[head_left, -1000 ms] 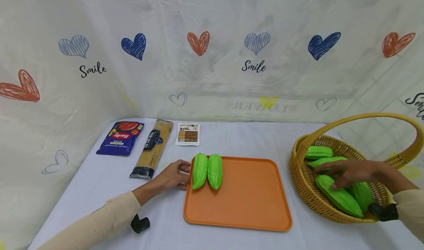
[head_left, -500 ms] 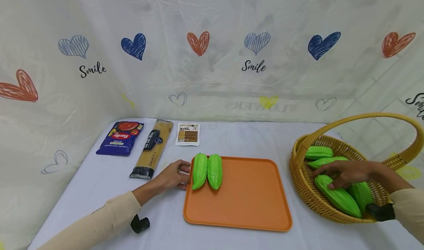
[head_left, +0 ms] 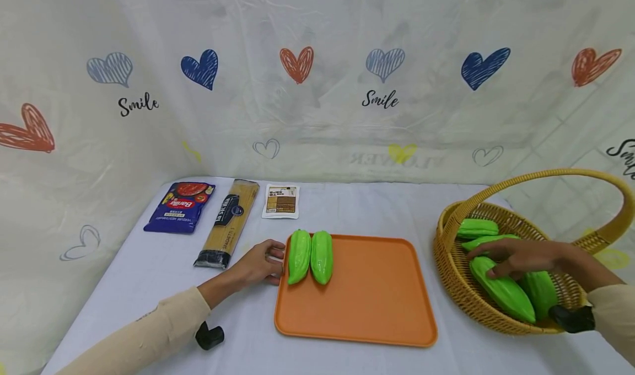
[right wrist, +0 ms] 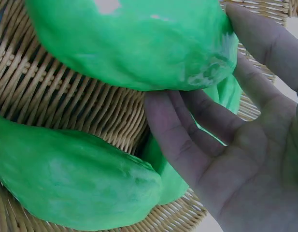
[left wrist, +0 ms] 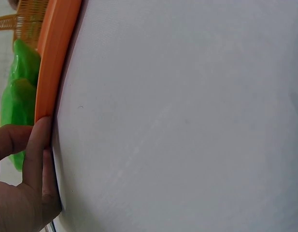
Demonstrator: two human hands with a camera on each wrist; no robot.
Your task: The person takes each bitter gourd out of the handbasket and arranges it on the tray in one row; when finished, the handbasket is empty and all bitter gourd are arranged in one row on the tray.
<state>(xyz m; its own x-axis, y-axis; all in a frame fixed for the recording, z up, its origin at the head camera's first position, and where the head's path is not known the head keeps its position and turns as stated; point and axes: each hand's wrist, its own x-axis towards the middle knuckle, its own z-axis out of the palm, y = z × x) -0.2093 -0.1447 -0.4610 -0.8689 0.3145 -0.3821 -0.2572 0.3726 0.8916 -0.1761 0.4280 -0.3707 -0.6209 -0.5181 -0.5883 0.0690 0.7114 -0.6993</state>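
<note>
My right hand point(head_left: 526, 258) is inside the wicker basket point(head_left: 453, 287), its thumb and fingertips around the end of a plump, ridged green gourd point(head_left: 503, 293). In the right wrist view, this gourd point(right wrist: 134, 43) spans from the thumb to the fingers, above another green gourd point(right wrist: 76, 179). Several more green gourds lie in the basket, partly hidden by the hand. Over on the left, my left hand point(head_left: 258, 263) holds the left rim of the orange tray point(head_left: 367, 292), thumb and fingers pinching the edge point(left wrist: 51, 72). Two green gourds point(head_left: 310, 257) lie side by side at the tray's upper left.
Behind the left hand lie a spaghetti pack point(head_left: 228, 223), a blue Barilla pouch point(head_left: 179, 208) and a small white-and-brown packet point(head_left: 281, 201). The basket's tall handle point(head_left: 570, 173) arches over its opening. A printed white curtain point(head_left: 337, 127) hangs behind the white-covered table point(head_left: 238, 331).
The gourd under my right hand has shifted slightly left and away from me inside the basket, the fingers closing round its end. My left hand and the tray stay put.
</note>
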